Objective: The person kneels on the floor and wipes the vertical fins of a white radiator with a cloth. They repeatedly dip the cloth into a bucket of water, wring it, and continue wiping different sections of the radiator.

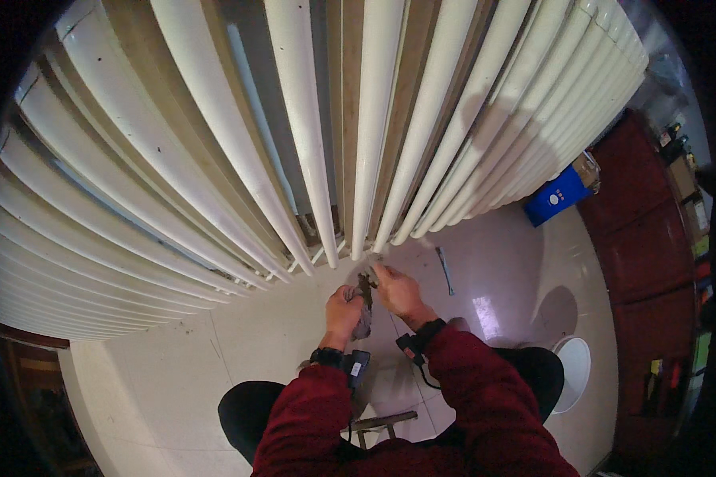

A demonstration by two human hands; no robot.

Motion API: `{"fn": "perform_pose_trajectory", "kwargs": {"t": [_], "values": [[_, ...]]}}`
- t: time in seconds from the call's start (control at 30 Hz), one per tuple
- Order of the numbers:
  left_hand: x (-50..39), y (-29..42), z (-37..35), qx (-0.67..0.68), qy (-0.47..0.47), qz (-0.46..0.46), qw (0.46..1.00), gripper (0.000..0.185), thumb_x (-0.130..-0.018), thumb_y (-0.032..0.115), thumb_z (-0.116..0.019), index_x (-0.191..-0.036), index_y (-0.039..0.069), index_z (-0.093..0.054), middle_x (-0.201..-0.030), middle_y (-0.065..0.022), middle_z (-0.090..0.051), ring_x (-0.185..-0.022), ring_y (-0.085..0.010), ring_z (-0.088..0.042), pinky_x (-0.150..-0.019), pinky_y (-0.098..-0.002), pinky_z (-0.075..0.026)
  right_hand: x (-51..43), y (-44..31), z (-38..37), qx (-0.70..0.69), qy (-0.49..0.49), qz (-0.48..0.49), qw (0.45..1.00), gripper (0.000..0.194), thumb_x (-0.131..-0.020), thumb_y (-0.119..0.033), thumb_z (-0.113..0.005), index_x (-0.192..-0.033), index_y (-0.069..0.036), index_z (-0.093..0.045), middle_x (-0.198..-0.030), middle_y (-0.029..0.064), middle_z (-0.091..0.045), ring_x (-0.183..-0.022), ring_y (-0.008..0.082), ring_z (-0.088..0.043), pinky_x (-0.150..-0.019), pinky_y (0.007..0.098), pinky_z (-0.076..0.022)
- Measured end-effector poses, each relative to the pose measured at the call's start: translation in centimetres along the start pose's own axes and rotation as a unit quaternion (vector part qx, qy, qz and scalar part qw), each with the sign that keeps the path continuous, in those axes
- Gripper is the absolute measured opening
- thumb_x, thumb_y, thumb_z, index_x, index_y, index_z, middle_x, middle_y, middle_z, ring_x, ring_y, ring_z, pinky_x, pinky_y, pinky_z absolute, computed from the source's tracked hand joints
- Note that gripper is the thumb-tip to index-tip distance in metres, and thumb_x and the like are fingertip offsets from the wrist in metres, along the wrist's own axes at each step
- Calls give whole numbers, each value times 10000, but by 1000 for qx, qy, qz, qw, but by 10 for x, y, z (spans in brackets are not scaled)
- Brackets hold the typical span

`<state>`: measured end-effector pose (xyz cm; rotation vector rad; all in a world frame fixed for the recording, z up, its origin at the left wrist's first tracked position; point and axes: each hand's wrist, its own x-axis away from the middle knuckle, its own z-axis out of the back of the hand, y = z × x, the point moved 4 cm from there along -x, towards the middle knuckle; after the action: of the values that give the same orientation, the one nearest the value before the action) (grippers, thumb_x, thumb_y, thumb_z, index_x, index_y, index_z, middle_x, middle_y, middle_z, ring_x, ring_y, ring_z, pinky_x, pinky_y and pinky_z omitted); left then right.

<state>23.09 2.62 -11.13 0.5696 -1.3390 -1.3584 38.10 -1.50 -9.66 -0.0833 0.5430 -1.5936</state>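
Observation:
A crumpled, dirty grey cloth (363, 327) hangs from my left hand (341, 313), whose fingers are closed around it. On the upper part of the cloth sits a dark brown, grimy clump (365, 287). My right hand (398, 292) is just to the right, with its fingers curled and pinched on a small dirty object too blurred to name. Both hands are low over the floor, close to the lower ends of the white tubes of a column radiator (373, 131). What lies under the right fingers is hidden.
An open-ended metal tool, apparently a wrench (445, 271), lies on the tiled floor (155, 381). Beside the radiator's right end stands a blue box (558, 195). A white bucket (574, 372) is by my right knee, with a dark red cabinet (638, 238) beyond. Below my arms is a small stool (385, 421).

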Motion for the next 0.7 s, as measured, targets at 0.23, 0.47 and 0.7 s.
{"fn": "perform_pose_trajectory", "kwargs": {"t": [0.23,0.47,0.7], "values": [[-6,-5,3,16,16,-22,999,257,-745,155,-583,-945,0,-628,-789,-152,-666,-742,-289,-648,-699,-372,-495,-55,-20,5,247,-246,37,937,454,-844,-106,-494,-1244,93,-414,-901,250,-631,-783,335,-646,-619,446,-536],[-7,-2,2,26,11,-37,999,253,-757,156,-593,-948,-7,-624,-782,-152,-662,-736,-276,-644,-697,-357,-490,-66,2,4,90,-203,-7,975,303,-815,-74,-483,-1112,-11,-478,-756,200,-630,-701,364,-643,-576,477,-511],[-9,-8,0,13,1,-19,1000,257,-755,151,-598,-959,-4,-622,-796,-153,-666,-753,-283,-649,-702,-354,-490,-71,9,17,124,-225,108,960,208,-854,-146,-481,-1054,-92,-467,-700,178,-610,-680,364,-641,-579,479,-499]]}}
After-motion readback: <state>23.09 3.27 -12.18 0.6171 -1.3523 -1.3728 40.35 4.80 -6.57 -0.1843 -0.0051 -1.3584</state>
